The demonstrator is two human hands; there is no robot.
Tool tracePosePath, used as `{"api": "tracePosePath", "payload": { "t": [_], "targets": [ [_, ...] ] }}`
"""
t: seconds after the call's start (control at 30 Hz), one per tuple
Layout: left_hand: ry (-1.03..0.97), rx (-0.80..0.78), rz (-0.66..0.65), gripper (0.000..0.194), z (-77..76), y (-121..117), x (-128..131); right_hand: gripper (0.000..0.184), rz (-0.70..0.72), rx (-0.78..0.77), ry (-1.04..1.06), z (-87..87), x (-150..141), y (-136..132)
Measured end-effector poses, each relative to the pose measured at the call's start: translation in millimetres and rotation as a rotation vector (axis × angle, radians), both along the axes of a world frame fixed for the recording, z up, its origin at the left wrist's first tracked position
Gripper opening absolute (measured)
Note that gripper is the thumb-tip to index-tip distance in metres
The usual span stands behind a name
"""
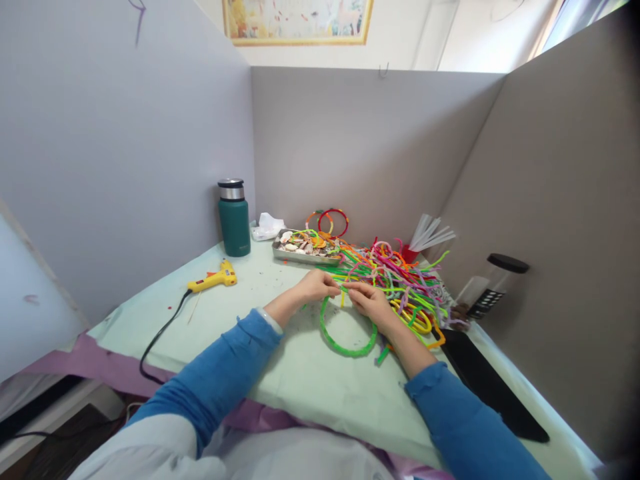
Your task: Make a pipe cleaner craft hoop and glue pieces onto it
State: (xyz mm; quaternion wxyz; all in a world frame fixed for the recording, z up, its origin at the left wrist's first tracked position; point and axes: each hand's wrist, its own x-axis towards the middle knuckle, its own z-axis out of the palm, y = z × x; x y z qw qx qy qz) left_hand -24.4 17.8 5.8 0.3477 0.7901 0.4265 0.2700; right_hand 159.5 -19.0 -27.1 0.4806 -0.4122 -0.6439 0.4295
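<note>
Ring (349, 352) looks light, bendy, best held at its far edge: left fingers (330, 289), right fingers (357, 291) pinch there!

Fuzzy green ring (349, 352), upper part partly hidden by fingers (358, 291)
The yellow-framed multicoloured wall picture (295, 21) is cropped above.

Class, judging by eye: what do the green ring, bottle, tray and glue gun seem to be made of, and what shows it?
Green ring: perhaps fuzzy craft stems; its surface looks matte and uneven.
Bottle: probably painted metal; the body is smooth green, the neck band shiny silver.
Tray: likely bare metal, from its grey sheen.
Glue gun: apparently plastic, moulded and evenly yellow.
</note>
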Motion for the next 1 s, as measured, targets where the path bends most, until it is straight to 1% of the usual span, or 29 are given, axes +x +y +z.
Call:
{"api": "tracePosePath", "payload": {
  "t": [0.1,0.23,0.33,0.43,0.53,0.67,0.77,0.83,1.0],
  "targets": [
    [0.088,0.127,-0.011,0.026,2.0,-1,1,0.032,-0.018,0.027,-0.032,-1.2,0,1],
    [0.250,0.335,-0.001,0.024,3.3,-6,1,0.031,-0.047,0.070,-0.084,-3.1,0,3],
    [0.379,0.498,0.057,0.023,4.1,-12,2,0.031,-0.063,0.089,-0.123,-3.5,-1,4],
    [0.467,0.596,0.116,0.024,5.4,-18,3,0.031,-0.078,0.097,-0.137,-2.1,-3,4],
    [0.517,0.617,0.132,0.025,6.6,-22,4,0.032,-0.087,0.093,-0.143,0.2,-4,3],
    [0.549,0.576,0.137,0.022,6.6,-22,4,0.032,-0.088,0.077,-0.142,1.8,-5,1],
    [0.557,0.543,0.108,0.028,5.8,-21,3,0.032,-0.102,0.080,-0.144,1.0,-4,2],
    [0.557,0.545,0.112,0.032,5.1,-21,3,0.032,-0.113,0.083,-0.143,-0.4,-4,3],
    [0.533,0.603,0.140,0.024,3.0,-19,3,0.034,-0.116,0.080,-0.135,-3.8,-3,7]
  ]
}}
